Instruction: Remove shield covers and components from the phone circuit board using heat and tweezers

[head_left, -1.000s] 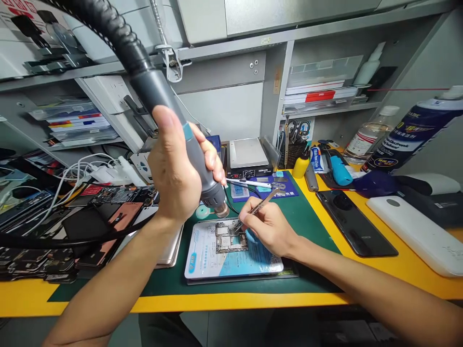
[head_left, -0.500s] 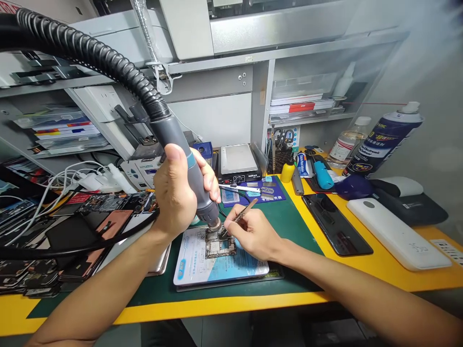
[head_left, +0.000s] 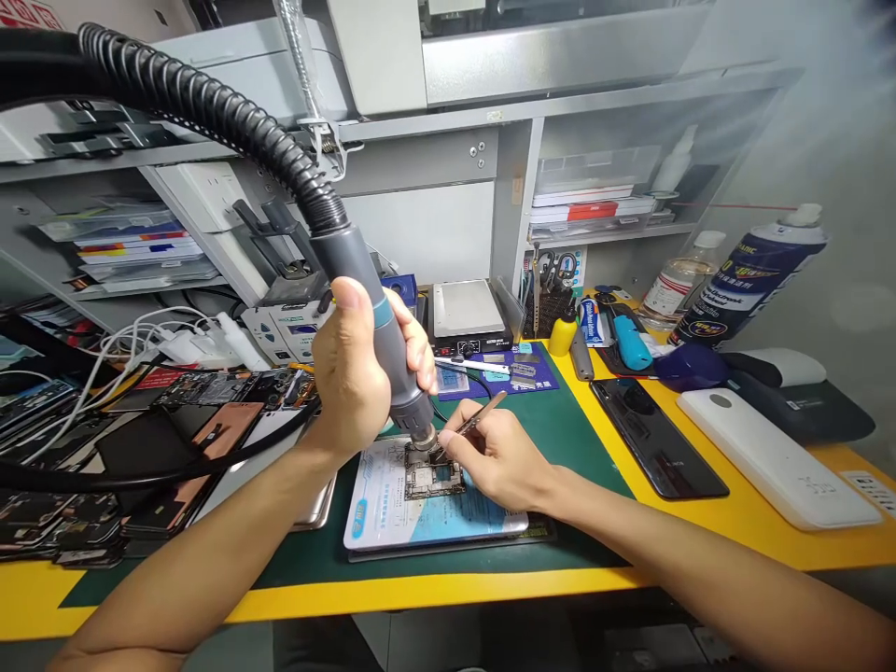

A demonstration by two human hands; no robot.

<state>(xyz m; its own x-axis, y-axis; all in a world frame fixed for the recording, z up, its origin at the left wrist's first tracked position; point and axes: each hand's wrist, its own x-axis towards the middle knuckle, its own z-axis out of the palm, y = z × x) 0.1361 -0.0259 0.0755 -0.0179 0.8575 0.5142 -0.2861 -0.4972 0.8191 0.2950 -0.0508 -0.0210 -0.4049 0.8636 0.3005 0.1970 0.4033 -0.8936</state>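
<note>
My left hand (head_left: pixel 360 359) is wrapped around a grey hot air gun (head_left: pixel 388 327), which tilts down so that its metal nozzle sits just over a phone circuit board (head_left: pixel 427 481). In my right hand (head_left: pixel 494 453), fingers and thumb pinch a pair of tweezers (head_left: pixel 483 411). Their tips point down at the upper part of the board, close to the nozzle; whether they touch it I cannot tell. Beneath the board lies a blue and white printed pad (head_left: pixel 374 513).
Phone parts (head_left: pixel 77 523) are piled at the left, with a black cable across them. A black phone (head_left: pixel 658 434) and a white power bank (head_left: pixel 777 457) lie at the right. Behind stand a hot plate (head_left: pixel 466 308), a yellow bottle (head_left: pixel 561 333) and a spray can (head_left: pixel 749 280).
The whole view has shifted slightly, so everything sits a little further right. Both hands keep their grips, and the nozzle stays over the board's upper part.
</note>
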